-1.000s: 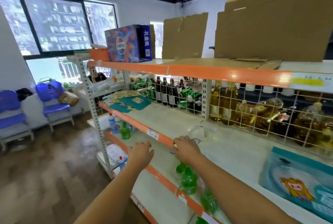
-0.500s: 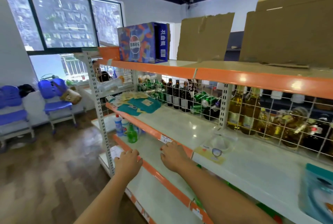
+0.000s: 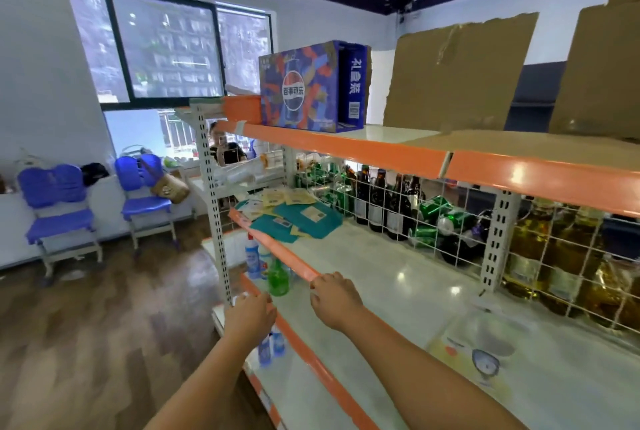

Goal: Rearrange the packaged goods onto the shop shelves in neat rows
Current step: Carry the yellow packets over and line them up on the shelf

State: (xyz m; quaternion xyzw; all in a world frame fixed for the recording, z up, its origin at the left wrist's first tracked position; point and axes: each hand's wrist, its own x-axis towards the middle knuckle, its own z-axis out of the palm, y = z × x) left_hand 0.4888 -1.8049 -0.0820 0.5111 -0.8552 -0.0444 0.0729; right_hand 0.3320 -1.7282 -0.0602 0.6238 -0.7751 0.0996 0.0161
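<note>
Your left grip (image 3: 250, 317), right grip (image 3: 334, 298): fingers curled, nothing held; right touches orange shelf edge (image 3: 294, 261); green bottle (image 3: 278, 278) between them.

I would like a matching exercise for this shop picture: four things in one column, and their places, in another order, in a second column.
Things:
1. blue gift box
2. teal packets
3. green bottle
4. right hand

Places:
A. lower shelf, near the left post
B. orange edge of the middle shelf
C. top shelf
D. left end of the middle shelf

Pairs: 1-C, 2-D, 3-A, 4-B
</note>
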